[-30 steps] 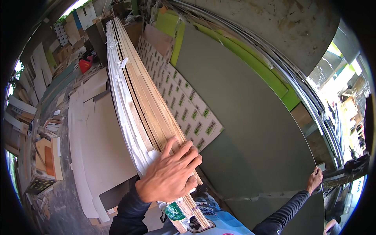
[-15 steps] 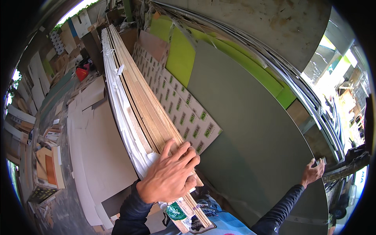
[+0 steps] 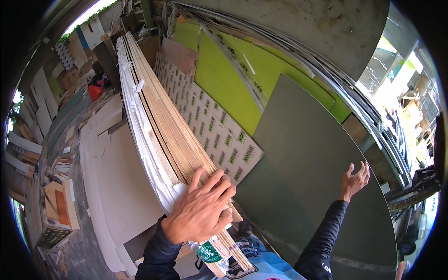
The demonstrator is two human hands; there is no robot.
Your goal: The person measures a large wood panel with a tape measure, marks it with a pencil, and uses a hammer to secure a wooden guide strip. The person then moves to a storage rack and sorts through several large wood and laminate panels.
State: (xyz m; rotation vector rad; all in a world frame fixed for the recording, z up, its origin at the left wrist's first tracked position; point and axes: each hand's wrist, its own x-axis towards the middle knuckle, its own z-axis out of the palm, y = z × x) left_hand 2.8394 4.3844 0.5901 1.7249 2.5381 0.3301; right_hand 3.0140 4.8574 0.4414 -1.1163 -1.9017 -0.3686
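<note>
My left hand (image 3: 200, 205) grips the upper edges of a long stack of thin wood boards (image 3: 172, 130), its fingers curled over them. Torn white wrapping (image 3: 151, 154) runs along the stack's left side, and a round green label (image 3: 209, 252) shows below the hand. To the right leans a large dark grey-green panel (image 3: 308, 172). My right hand (image 3: 355, 181) is at this panel's far right edge, fingers spread and bent. Whether its fingertips touch the panel is unclear. Behind the panel stand a bright green sheet (image 3: 224, 79) and a sheet with a repeated printed pattern (image 3: 210, 126).
Long metal strips (image 3: 326, 81) run behind the sheets along the wall. Pale boards (image 3: 116, 172) lie left of the stack. Farther left are a wooden box (image 3: 58, 205) and a red container (image 3: 94, 92). A dark bar (image 3: 415, 198) juts in at the right.
The grey-green panel has slid to the right, uncovering more of the green sheet. My right hand has moved up and left, its fingers spreading. My left hand stays on the stack.
</note>
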